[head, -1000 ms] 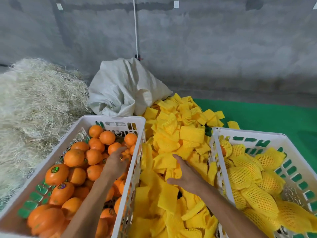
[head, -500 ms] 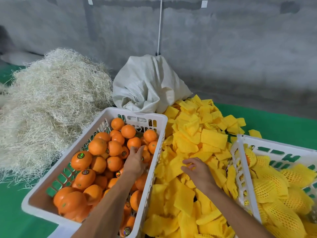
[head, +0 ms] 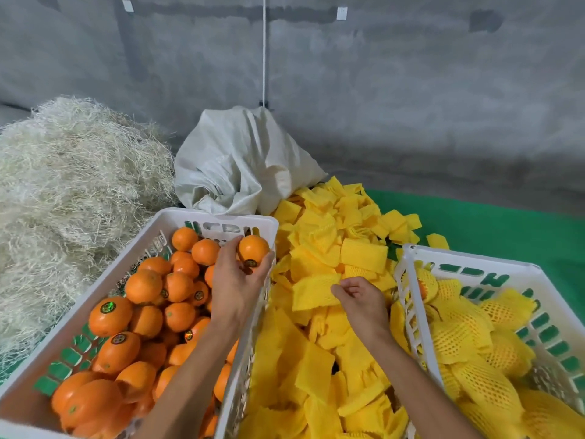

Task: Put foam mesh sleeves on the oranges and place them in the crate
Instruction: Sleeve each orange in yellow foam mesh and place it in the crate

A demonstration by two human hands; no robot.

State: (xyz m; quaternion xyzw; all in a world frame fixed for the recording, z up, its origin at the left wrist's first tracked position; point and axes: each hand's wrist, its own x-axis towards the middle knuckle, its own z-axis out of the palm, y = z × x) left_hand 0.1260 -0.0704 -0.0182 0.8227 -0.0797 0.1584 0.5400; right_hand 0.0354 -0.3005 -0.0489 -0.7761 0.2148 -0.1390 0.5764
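My left hand (head: 235, 280) grips an orange (head: 253, 250) with a dark sticker, lifted above the right rim of the left white crate (head: 95, 280), which is full of bare oranges (head: 144, 286). My right hand (head: 361, 299) pinches the edge of a flat yellow foam mesh sleeve (head: 313, 291) over the pile of sleeves (head: 329, 359) between the crates. The right white crate (head: 471, 264) holds several oranges wrapped in yellow mesh (head: 459, 340).
A heap of pale straw-like wood wool (head: 69, 191) lies at the left. A crumpled white sack (head: 240, 166) leans against the grey concrete wall behind the sleeves. Green matting (head: 506, 223) covers the floor to the right.
My left hand has lifted an orange out of the left crate toward its right rim. My right hand has picked a sleeve up from the pile. The camera view shifted left.
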